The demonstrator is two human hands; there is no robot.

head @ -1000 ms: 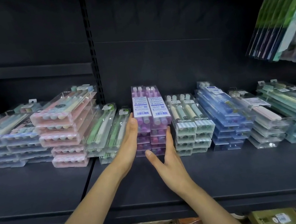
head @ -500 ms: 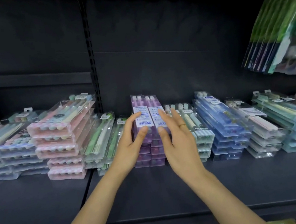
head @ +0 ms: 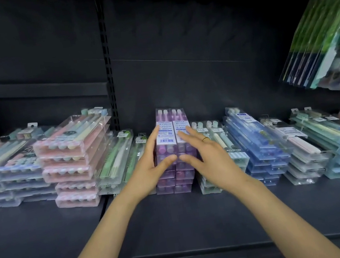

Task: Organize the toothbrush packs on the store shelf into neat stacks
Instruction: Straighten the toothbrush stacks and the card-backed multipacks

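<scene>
While a dark shelf (head: 179, 223) carries a long row of toothbrush packs, the pink stack (head: 74, 164) sits toward the left and the blue stack (head: 256, 144) toward the right. Between them, at the middle of the shelf, stands the purple stack (head: 173, 150), two columns wide. Around it the left hand (head: 148, 168) lies flat along its left side, while the right hand (head: 211, 158) rests spread over its right edge, fingers straight, thumbs meeting at the front. A gold ring (head: 205, 138) sits on one right finger.
</scene>
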